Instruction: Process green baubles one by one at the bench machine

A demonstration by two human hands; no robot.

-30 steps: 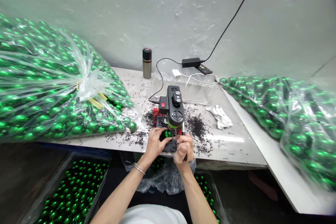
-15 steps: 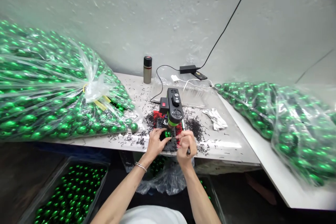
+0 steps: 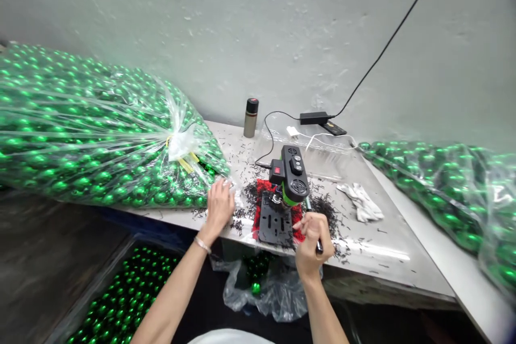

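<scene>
My left hand (image 3: 220, 205) is at the front corner of the big clear bag of green balls (image 3: 121, 156), its fingers curled down. Whatever lies beneath them is hidden. My right hand (image 3: 314, 242) is closed around a thin black-handled tool (image 3: 319, 247), to the right of a small black machine (image 3: 295, 172) with a green band. Its slotted black base plate (image 3: 274, 223) is bare in front and rests on a red mat (image 3: 257, 215).
Small black hooked pieces (image 3: 328, 212) lie scattered around the machine. A white glove (image 3: 362, 202), a bottle (image 3: 250, 118) and a power adapter (image 3: 314, 117) stand farther back. Another bag of green balls (image 3: 435, 188) lies right. Below hangs a plastic bag (image 3: 278, 301) beside a bin of balls (image 3: 121, 290).
My left hand has left the green ball at the machine and moved left to the bag's corner. That ball is gone from the plate; one shows in the bag below. The view has shifted left.
</scene>
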